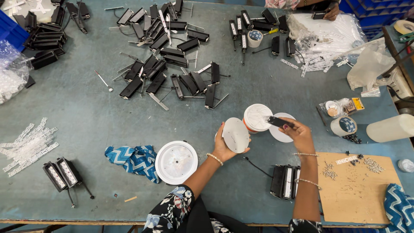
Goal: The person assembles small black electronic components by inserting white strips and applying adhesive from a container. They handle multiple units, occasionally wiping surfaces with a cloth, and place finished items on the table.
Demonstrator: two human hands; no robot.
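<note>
Left arm: extended up from the lower edge of the view, forearm bare, a floral sleeve worn above the elbow
Left wrist: a beaded bracelet is worn; the wrist is bent slightly back
Left hand (224, 144): raised palm up, fingers curled in a grasp, thumb pressed forward
Right arm: stretched upward almost straight, forearm bare
Right wrist: thin bangles are worn across it and lower on the forearm
Right hand (297, 133): turned knuckles up, fingers closed in a pinch toward the left, painted nails seen
</note>
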